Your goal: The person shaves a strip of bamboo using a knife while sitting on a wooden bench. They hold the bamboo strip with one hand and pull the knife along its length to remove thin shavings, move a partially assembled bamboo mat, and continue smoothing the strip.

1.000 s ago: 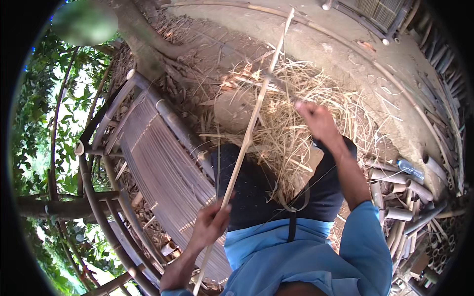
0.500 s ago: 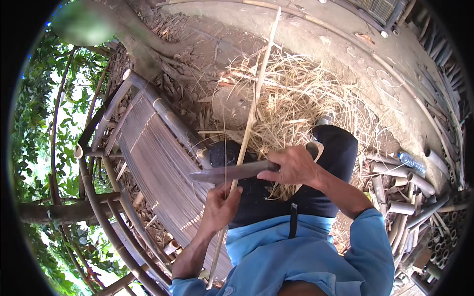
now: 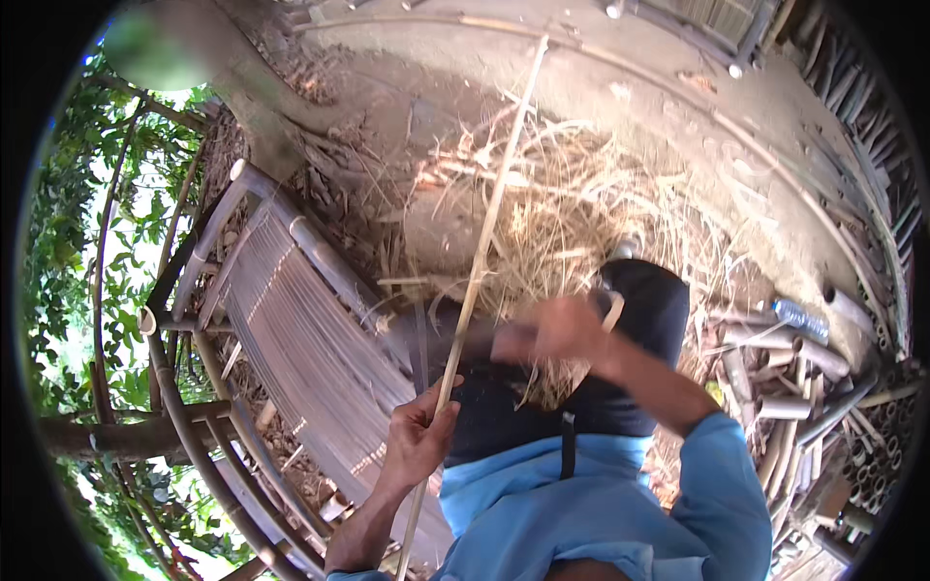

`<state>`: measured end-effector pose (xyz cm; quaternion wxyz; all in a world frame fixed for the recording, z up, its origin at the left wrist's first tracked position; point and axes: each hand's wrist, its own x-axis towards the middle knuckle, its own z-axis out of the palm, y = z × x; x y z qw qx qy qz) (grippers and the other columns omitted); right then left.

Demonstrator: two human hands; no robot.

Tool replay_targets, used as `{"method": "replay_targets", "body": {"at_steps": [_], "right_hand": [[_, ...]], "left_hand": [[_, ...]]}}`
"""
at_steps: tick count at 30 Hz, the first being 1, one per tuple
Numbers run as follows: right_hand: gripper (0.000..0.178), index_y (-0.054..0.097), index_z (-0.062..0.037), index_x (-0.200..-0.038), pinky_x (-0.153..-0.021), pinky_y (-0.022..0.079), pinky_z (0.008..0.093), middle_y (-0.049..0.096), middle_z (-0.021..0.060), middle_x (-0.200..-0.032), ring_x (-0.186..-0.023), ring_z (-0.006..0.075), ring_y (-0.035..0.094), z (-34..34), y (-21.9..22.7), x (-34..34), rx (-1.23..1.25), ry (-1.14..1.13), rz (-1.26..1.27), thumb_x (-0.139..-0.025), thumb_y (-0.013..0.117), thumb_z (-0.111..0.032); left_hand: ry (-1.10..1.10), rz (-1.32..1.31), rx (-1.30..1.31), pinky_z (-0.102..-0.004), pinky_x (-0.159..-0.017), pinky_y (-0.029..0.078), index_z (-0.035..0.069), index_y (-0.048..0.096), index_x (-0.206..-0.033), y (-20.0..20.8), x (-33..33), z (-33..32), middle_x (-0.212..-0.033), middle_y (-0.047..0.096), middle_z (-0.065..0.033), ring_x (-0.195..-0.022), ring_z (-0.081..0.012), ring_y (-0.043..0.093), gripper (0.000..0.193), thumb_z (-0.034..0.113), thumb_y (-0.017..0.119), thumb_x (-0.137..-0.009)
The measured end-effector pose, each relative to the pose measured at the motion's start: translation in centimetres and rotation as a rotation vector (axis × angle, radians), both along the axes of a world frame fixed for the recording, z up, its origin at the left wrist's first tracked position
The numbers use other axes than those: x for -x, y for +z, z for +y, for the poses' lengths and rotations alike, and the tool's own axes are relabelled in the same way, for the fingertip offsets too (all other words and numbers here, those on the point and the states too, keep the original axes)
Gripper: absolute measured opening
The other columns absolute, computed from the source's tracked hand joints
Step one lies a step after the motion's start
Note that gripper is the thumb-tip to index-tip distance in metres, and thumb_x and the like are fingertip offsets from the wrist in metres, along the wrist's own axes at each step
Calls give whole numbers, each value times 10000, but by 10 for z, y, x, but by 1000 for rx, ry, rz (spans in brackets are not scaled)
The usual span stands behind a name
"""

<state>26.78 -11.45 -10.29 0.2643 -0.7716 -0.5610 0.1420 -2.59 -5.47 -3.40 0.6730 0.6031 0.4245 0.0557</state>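
I have the left forearm angled up from the lower edge, left hand (image 3: 418, 441) beside the left thigh, fingers pinching a long pale strip (image 3: 494, 208). Strip slants away across the lap, far end above the ground. Right arm bends inward; right hand (image 3: 564, 334), blurred, wraps round a knife (image 3: 481, 339). Blade crosses strip; contact unclear.
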Motion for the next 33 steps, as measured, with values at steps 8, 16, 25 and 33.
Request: {"method": "replay_targets", "body": {"at_steps": [8, 16, 25, 33], "right_hand": [[835, 746, -65, -777, -550, 565, 430, 616, 131, -526, -509, 292, 664, 17, -20, -15, -57, -140, -68, -886, 456, -840], [795, 759, -47, -960, -436, 464, 386, 568, 73, -594, -492, 197, 546, 12, -63, -183, 100, -379, -125, -1002, 351, -727], [830, 714, 22, -1121, -850, 505, 440, 716, 253, -893, -891, 299, 695, 6, -13, -152, -183, -675, 122, -962, 423, -739], [501, 754, -58, -1027, -554, 532, 440, 649, 175, -659, -542, 298, 648, -19, -19, -2, -195, -134, -1, -986, 608, -535]], "left_hand": [[1, 61, 23, -224, -473, 319, -3, 608, -1380, 1, 39, -10, -624, 464, 93, -533, -10, 423, 382, 154, 603, -1032], [22, 209, 72, -215, -448, 303, -42, 653, -1278, 27, 112, -63, -601, 484, 81, -491, -15, 421, 308, 108, 603, -1013], [-87, 239, 64, -243, -461, 379, 28, 675, -1297, 24, 70, -22, -602, 502, 33, -509, -47, 463, 339, 252, 556, -1072], [120, -116, 200, -238, -382, 288, 39, 606, -1380, -2, -37, 19, -601, 509, -2, -430, -62, 416, 372, 250, 517, -1087]]}}
